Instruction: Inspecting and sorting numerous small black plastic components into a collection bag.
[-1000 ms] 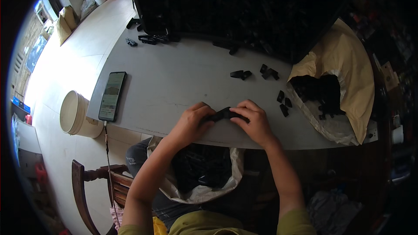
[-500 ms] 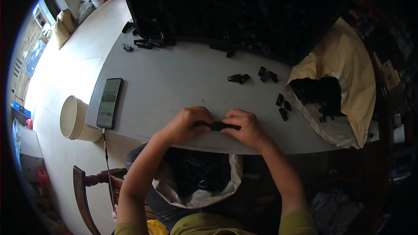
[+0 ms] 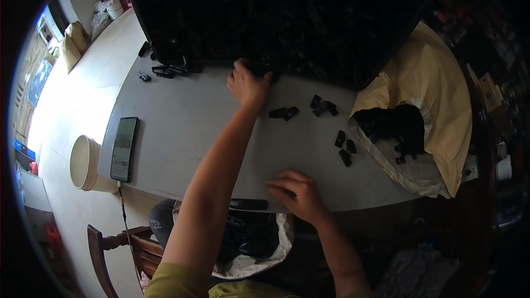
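Left hand closes on black parts at the big pile; right hand rests flat, empty, beneath it on the bench, many loose parts left.

Not much here — a black phone lies flat near the left end of the grey surface, its long screen faintly lit. On the right end slumps an open tan sack with a white liner — dark pieces inside.

free: table middle – bare | blocked: black pile far edge, small black parts right
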Motion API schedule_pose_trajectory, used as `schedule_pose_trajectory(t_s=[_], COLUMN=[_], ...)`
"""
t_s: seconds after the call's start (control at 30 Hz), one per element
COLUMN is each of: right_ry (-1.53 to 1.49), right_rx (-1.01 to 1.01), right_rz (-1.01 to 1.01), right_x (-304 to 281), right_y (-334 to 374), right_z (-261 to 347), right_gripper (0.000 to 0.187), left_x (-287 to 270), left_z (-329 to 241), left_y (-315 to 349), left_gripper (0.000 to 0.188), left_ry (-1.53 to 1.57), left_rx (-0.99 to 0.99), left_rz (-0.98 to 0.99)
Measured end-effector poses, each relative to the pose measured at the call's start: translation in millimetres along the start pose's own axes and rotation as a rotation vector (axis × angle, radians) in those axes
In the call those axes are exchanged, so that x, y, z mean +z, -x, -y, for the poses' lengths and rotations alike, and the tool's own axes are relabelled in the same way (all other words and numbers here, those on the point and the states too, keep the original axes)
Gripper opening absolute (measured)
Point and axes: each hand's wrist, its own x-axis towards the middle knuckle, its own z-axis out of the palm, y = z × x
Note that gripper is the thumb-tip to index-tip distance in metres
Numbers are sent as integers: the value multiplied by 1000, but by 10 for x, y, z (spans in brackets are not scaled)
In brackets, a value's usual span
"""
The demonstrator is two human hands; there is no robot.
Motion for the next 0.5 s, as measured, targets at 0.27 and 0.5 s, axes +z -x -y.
schedule_pose_trajectory(t_s=[0.27, 0.5], right_ry=[-56, -13], right_rx=[32, 131], right_rz=[18, -338], right_x=[-64, -335], right_y=[-23, -14], right_z=[12, -92], right_gripper=[14, 11], left_x=[4, -69], left_z=[100, -135], left_y=[39, 130], left_gripper=[44, 22], left_ry=[108, -119], left_rx=[75, 330], left_rz=[2, -34])
